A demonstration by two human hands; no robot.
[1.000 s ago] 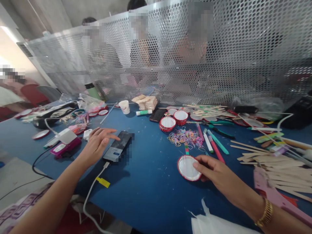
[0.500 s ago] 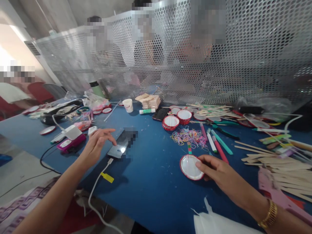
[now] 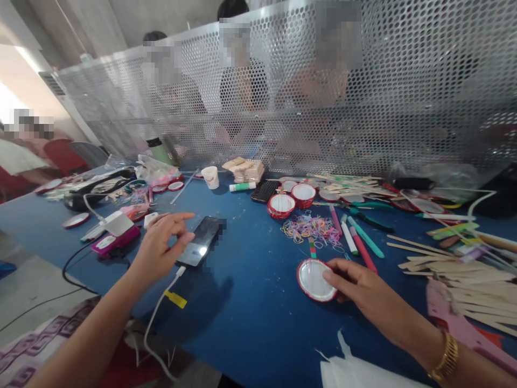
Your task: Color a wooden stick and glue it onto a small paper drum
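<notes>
My right hand (image 3: 357,283) pinches the edge of a round, red-rimmed disc (image 3: 315,279) with a pale, shiny face. A small stick with green and red bands (image 3: 312,247) juts from the disc's far side. Over on the left, my left hand (image 3: 165,245) hovers beside a smartphone (image 3: 204,240), fingers bent and apart, holding nothing. The phone lies lit on the blue table, a white charging cable (image 3: 155,307) plugged into its near end. Just beyond the disc spreads a tangle of colourful rubber bands (image 3: 313,229).
Stacked red-rimmed discs (image 3: 281,206) stand behind the bands. Markers (image 3: 365,237), wooden sticks (image 3: 468,275) and a pink glue gun (image 3: 456,323) lie to the right. A paper cup (image 3: 210,177) and glue stick (image 3: 242,187) are farther back, before a perforated metal screen (image 3: 283,124) with people behind it.
My left hand has drawn its fingers slightly back from over the phone's screen, with the thumb and fingers now at its left edge. My right hand keeps the disc in nearly the same place.
</notes>
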